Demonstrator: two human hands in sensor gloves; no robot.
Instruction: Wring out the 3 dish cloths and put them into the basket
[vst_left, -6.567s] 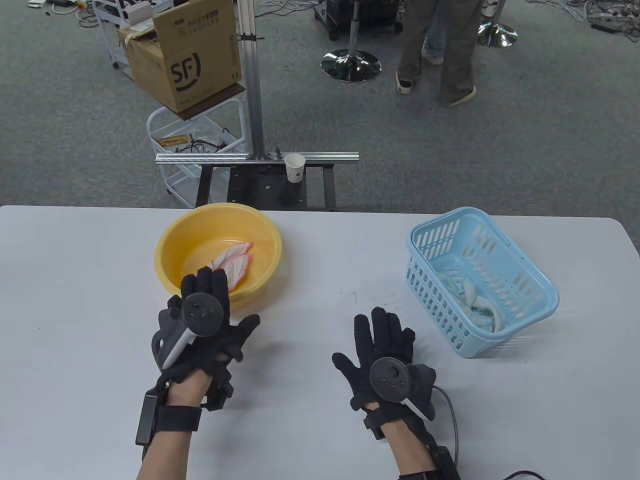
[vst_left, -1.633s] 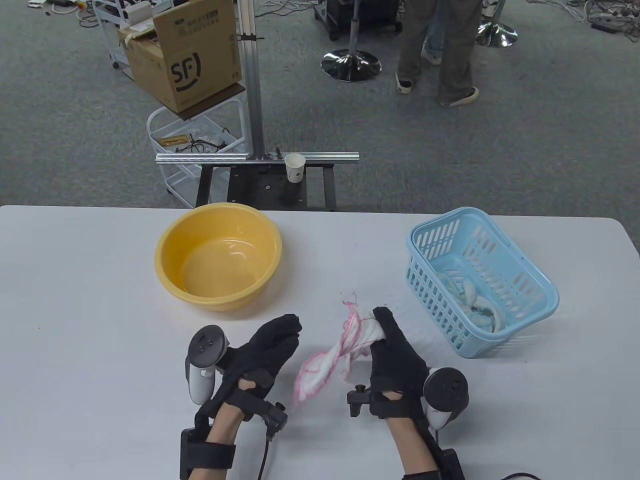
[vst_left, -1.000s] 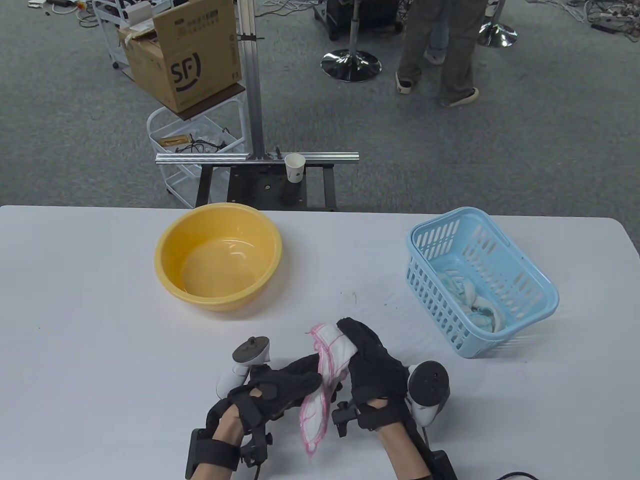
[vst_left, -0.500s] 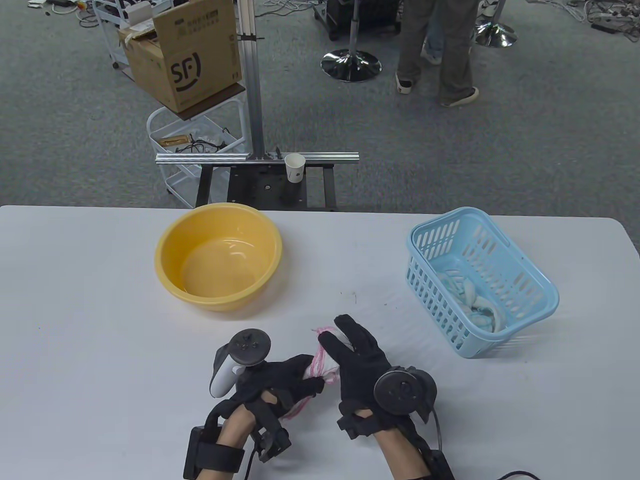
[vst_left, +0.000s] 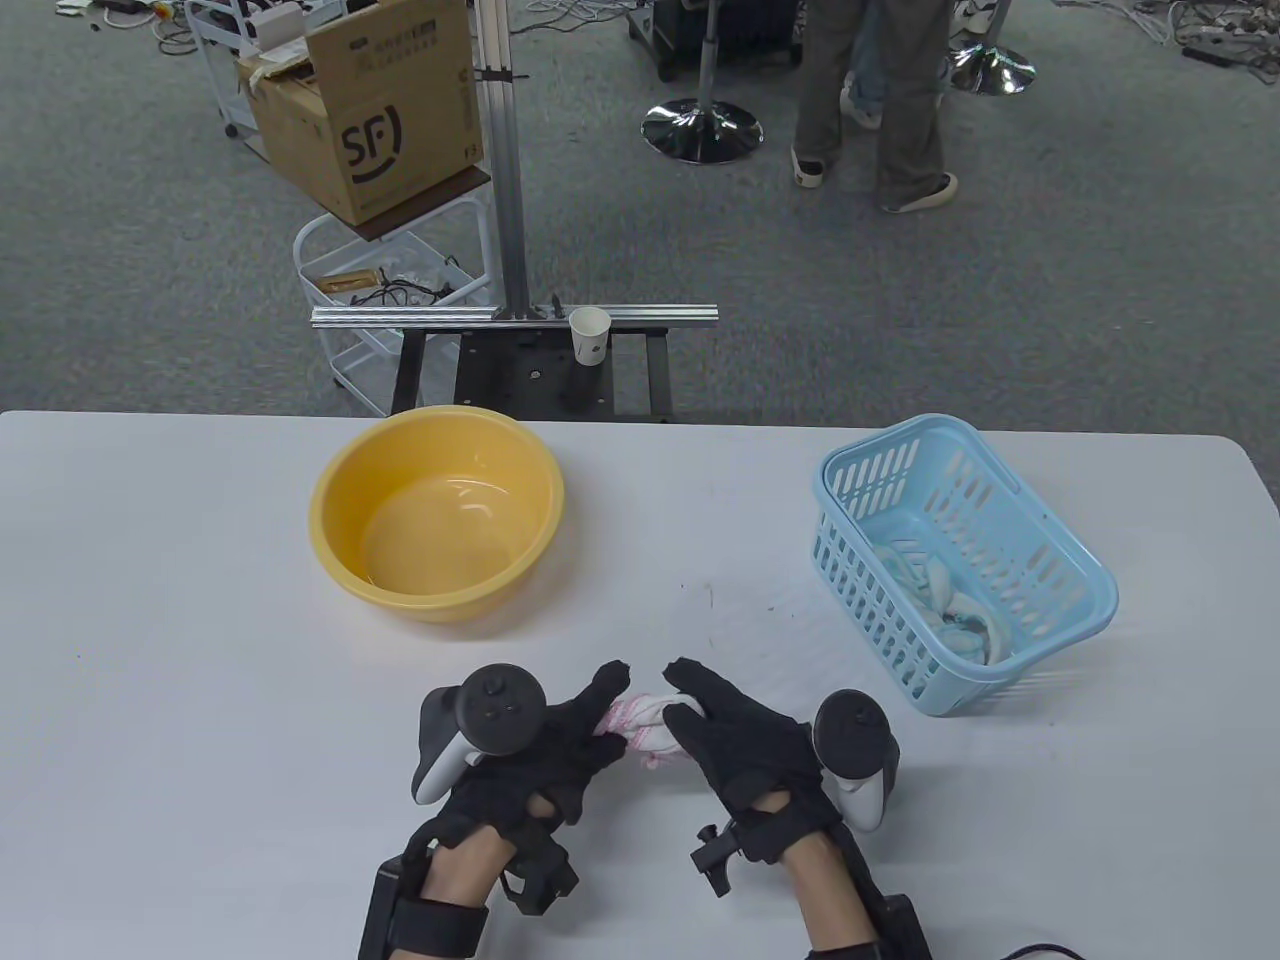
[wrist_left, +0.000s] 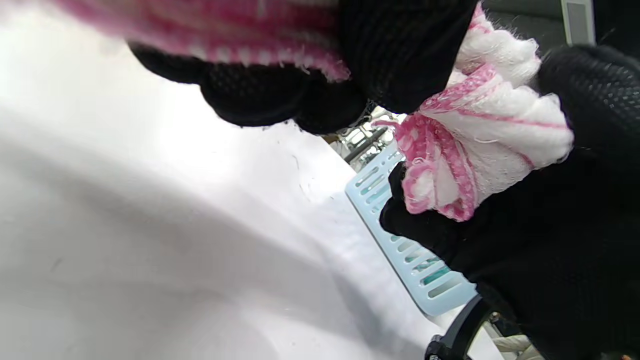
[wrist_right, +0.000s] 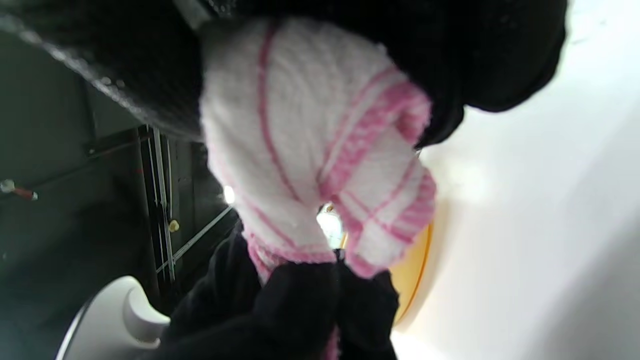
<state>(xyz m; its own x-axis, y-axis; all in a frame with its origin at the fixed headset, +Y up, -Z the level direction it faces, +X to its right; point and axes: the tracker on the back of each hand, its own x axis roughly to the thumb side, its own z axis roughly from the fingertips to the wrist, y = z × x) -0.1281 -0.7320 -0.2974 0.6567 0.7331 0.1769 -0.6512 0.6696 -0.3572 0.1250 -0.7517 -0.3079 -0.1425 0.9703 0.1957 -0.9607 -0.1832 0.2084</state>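
A white dish cloth with pink edging (vst_left: 640, 722) is bunched and twisted between both hands, just above the table's front middle. My left hand (vst_left: 560, 745) grips its left end and my right hand (vst_left: 725, 735) grips its right end. The twisted cloth (wrist_left: 480, 145) fills the left wrist view, and the right wrist view shows the same cloth (wrist_right: 320, 165) close up. The light blue basket (vst_left: 1080, 575) stands at the right, with blue-and-white cloth (vst_left: 950, 600) lying inside. The yellow basin (vst_left: 335, 480) at the left holds no cloth.
A paper cup (vst_left: 590, 335) stands on a metal frame beyond the table's far edge. Behind it are a cardboard box (vst_left: 375, 105) on a white cart and a person's legs (vst_left: 880, 90) on the carpet.
The pink cloth left the basin. The right hand held it, then the left hand took its other end. Both hands have turned against each other, and the cloth is now a tight short bundle.
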